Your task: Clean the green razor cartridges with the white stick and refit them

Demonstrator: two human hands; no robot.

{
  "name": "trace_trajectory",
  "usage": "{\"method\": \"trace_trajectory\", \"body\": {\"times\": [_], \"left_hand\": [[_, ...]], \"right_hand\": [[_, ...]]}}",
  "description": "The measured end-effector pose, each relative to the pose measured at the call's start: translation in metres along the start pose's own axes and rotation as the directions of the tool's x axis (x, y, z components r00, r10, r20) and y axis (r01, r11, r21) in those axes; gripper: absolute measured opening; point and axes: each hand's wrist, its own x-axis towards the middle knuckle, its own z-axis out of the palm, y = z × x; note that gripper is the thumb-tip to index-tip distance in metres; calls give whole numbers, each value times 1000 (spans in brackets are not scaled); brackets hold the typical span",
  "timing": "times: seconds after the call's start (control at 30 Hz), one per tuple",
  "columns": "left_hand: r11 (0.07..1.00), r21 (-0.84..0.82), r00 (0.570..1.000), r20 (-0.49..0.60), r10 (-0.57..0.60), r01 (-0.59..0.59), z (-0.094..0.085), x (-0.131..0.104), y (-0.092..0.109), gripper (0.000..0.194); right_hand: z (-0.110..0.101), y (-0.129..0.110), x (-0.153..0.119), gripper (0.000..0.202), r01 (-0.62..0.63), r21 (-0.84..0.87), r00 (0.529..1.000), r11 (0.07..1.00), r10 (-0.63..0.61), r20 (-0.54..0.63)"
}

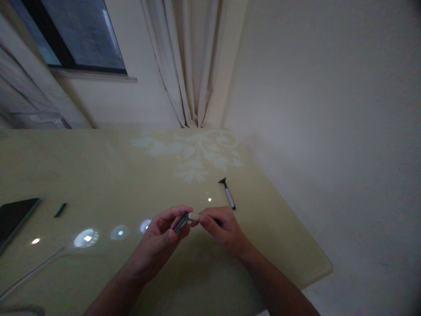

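Near the middle of the view, my left hand (164, 239) pinches a small dark head with a green strip (180, 222) between thumb and fingers. A pale handle (194, 217) joins or touches that head, and my right hand (225, 228) is closed round its other end. The two hands nearly meet just above the table. Beyond my right hand a razor (228, 193) with a dark head and a grey handle lies on the table. How the held head and handle connect is too small to tell.
The glossy yellowish table (108, 175) has a floral pattern at its back. A dark flat object (16, 215), a small dark green piece (60, 210) and a pale cable (31, 273) lie at the left. Walls, curtains (190, 61) and a window stand behind.
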Motion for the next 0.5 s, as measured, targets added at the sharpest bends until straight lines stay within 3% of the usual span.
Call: {"method": "trace_trajectory", "body": {"times": [0.5], "left_hand": [[1000, 9, 1000, 12, 10, -10, 6, 0, 4, 48]], "right_hand": [[-1, -2, 1, 51, 37, 23, 999, 999, -37, -7]]}}
